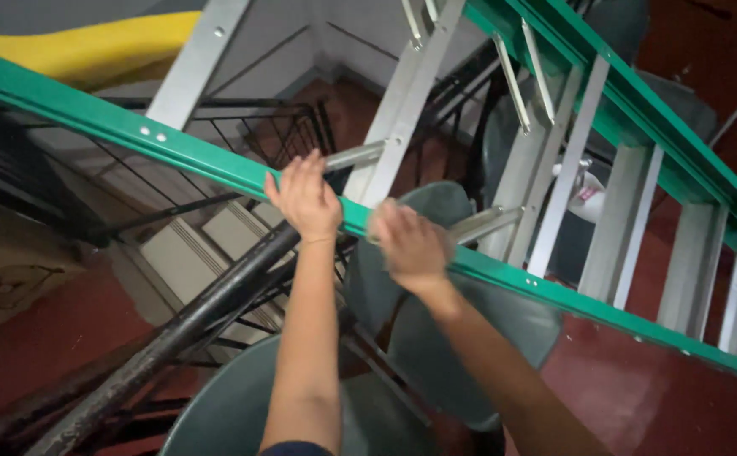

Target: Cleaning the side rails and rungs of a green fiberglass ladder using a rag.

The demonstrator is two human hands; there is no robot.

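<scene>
Green-railed stepladder with grey metal rungs (216,160) lies tilted across the frame from upper left to lower right. Left hand (305,198) grips its near green rail at centre, fingers curled over the top edge. Right hand (409,245), blurred, closes on the same rail just beside it. Grey plastic chairs (436,338) sit below, with a black stair handrail (174,333) at lower left.

Your right hand (409,245): motion-blurred, finger grip on the green ladder rail (174,148) unreadable. Your left hand (305,196): fingertips hidden behind that rail. Rail ends: cut by left and right edges. White bottle (586,198) behind the rungs: mostly screened, details too small.
</scene>
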